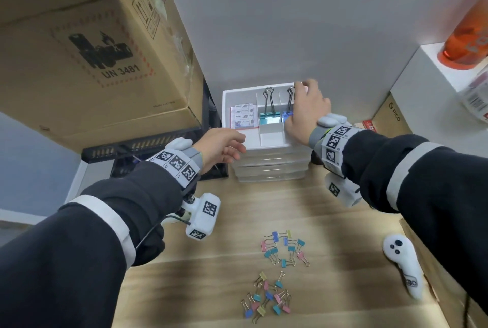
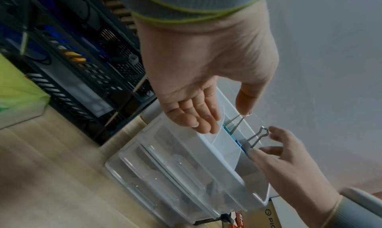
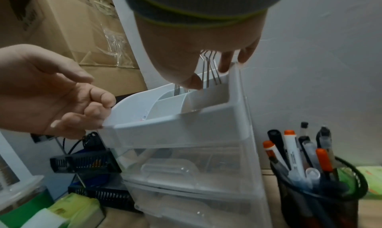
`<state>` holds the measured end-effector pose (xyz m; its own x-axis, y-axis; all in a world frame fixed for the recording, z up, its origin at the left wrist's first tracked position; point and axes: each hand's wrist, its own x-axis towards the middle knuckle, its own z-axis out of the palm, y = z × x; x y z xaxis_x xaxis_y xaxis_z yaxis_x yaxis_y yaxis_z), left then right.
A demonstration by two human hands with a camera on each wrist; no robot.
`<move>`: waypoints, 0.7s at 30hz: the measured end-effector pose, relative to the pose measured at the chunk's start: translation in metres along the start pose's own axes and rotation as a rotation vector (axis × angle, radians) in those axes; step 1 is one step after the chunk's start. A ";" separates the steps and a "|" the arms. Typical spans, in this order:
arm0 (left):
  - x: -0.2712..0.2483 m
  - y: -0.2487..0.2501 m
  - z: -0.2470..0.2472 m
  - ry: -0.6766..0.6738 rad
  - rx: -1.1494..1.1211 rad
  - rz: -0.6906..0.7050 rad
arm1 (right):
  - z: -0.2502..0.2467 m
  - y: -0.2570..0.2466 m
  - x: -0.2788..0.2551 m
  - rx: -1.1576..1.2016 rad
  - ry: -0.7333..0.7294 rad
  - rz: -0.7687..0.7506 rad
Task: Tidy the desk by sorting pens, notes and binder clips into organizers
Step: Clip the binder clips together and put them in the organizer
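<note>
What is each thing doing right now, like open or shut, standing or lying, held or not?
Top tray: open-topped, divided into compartments.
Teal binder clip: standing upright in the tray, untouched.
Blue binder clip: upright in the tray, right hand at its wire handles.
Left hand: fingers on the tray's front corner.
Small binder clips: lying loose on the desk.
Drawers: shut.

Head view looks down; both wrist views closely share the drawer organizer (image 1: 269, 140)

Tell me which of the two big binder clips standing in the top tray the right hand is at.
The blue binder clip, beside the right hand; the teal binder clip stands untouched.
</note>
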<state>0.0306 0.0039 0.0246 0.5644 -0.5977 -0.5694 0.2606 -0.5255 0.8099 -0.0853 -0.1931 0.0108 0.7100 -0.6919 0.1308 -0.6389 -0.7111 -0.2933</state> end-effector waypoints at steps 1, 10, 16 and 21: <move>-0.003 -0.004 -0.003 0.005 0.009 -0.006 | -0.001 0.000 -0.006 0.032 0.058 0.009; -0.033 -0.092 -0.005 -0.026 0.386 -0.196 | 0.032 0.017 -0.111 0.398 -0.138 -0.471; -0.041 -0.165 0.023 -0.056 0.564 -0.217 | 0.104 0.057 -0.187 0.207 -0.539 -0.416; -0.045 -0.222 0.059 -0.089 0.673 -0.156 | 0.146 0.083 -0.227 0.100 -0.648 -0.167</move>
<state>-0.0994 0.1118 -0.1377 0.4859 -0.5170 -0.7048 -0.2253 -0.8532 0.4705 -0.2562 -0.0770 -0.1819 0.8506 -0.3370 -0.4037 -0.4972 -0.7653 -0.4088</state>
